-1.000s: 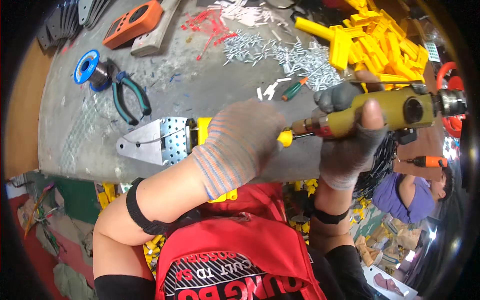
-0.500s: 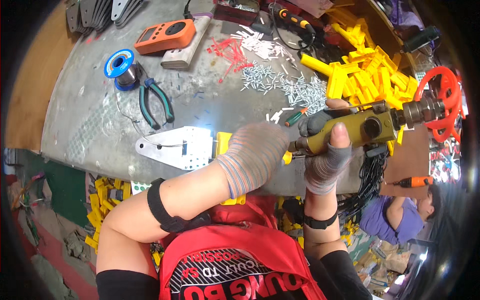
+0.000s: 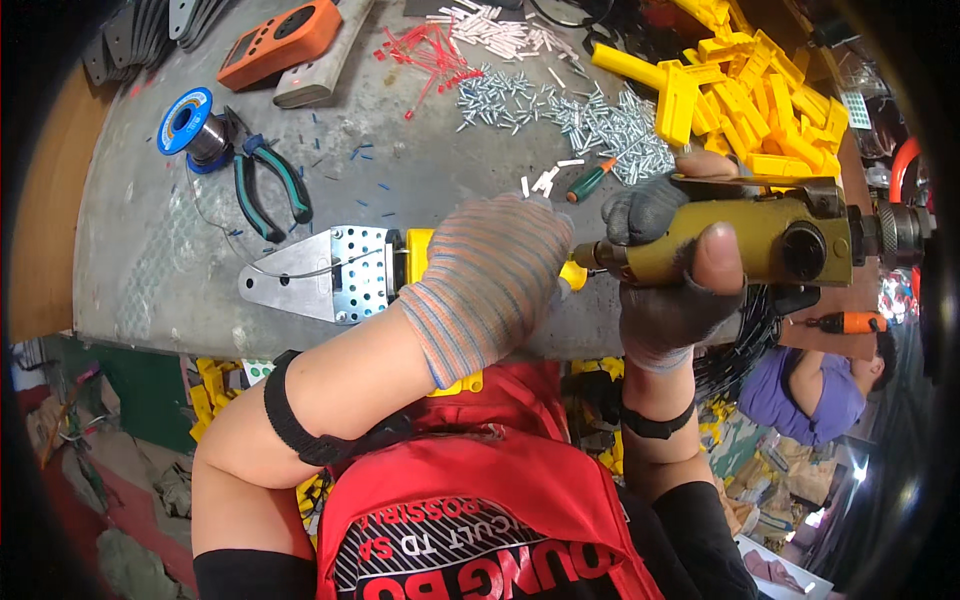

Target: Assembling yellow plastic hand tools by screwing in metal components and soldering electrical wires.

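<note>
My left hand (image 3: pixel 495 265), in a striped fingerless glove, is closed around a yellow plastic handle (image 3: pixel 417 252). That handle joins a flat metal soldering-plate head (image 3: pixel 362 272) with a pointed grey end and a perforated part, lying over the table. My right hand (image 3: pixel 675 315), gloved with bare fingertips, grips an olive-green air screwdriver (image 3: pixel 750 238). The screwdriver lies nearly level, its tip pointing left at the yellow end by my left fingers. Whether the tip touches a screw is hidden.
Silver screws (image 3: pixel 620 130), white sleeves (image 3: pixel 505 35) and red ties (image 3: pixel 425 60) lie in heaps beyond my hands. Yellow handle shells (image 3: pixel 765 95) pile up at far right. Pliers (image 3: pixel 270 185), a solder spool (image 3: pixel 205 135) and an orange meter (image 3: pixel 280 45) sit left. Another person (image 3: pixel 805 390) is at right.
My view has shifted, so the tabletop things appear farther left and up. The screwdriver looks closer and more level, with its tip still by my left hand. Both grips stay the same.
</note>
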`<state>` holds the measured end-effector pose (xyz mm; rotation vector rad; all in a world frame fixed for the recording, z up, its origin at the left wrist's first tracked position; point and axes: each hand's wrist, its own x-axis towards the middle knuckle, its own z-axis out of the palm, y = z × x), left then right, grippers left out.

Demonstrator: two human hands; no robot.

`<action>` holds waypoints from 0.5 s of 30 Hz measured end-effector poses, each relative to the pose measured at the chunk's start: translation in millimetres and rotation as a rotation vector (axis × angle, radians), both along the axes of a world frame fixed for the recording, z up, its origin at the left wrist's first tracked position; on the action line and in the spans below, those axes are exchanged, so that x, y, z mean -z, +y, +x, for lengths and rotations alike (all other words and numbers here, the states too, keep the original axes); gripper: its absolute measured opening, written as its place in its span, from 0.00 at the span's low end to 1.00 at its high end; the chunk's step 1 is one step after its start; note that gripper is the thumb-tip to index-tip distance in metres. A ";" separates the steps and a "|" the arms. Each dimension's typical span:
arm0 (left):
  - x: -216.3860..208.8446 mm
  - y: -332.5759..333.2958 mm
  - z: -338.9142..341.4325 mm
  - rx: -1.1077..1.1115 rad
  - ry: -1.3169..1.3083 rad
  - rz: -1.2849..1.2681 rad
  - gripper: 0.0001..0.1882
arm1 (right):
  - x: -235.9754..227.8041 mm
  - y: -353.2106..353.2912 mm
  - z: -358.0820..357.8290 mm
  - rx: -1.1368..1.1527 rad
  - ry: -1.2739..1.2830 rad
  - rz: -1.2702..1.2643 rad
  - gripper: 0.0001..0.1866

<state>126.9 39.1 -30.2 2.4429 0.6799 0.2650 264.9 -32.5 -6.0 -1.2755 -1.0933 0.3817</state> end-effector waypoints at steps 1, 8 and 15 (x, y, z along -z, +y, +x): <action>-1.3 0.1 1.1 0.008 0.022 0.009 0.14 | -0.1 1.0 -1.0 0.003 0.005 -0.006 0.30; -1.2 -0.1 2.9 0.022 0.060 -0.002 0.16 | 0.0 4.3 1.8 -0.122 0.170 0.033 0.33; 1.3 -0.9 2.9 0.046 0.101 0.052 0.16 | -24.8 -22.2 -13.3 -0.079 0.273 0.170 0.36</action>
